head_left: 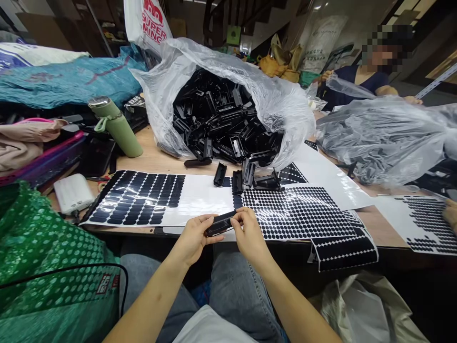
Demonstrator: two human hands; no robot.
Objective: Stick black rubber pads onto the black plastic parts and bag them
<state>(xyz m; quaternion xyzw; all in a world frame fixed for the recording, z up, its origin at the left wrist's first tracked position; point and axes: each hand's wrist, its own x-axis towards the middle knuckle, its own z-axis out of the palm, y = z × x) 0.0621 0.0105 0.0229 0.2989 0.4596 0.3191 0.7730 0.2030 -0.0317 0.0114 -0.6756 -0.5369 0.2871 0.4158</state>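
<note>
The black plastic part (220, 224) lies between left hand (195, 237) and right hand (249, 233).

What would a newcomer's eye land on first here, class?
Probably the gaping clear bag at centre, heaped with black parts. Nearer, the left hand and right hand hold a black piece, left of a dotted sheet. A bright green bag fills the lower left.

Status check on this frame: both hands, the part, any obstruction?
Left hand and right hand both gripping black plastic part. Part raised just above sticker sheets. Nothing visibly blocking either hand.
</note>
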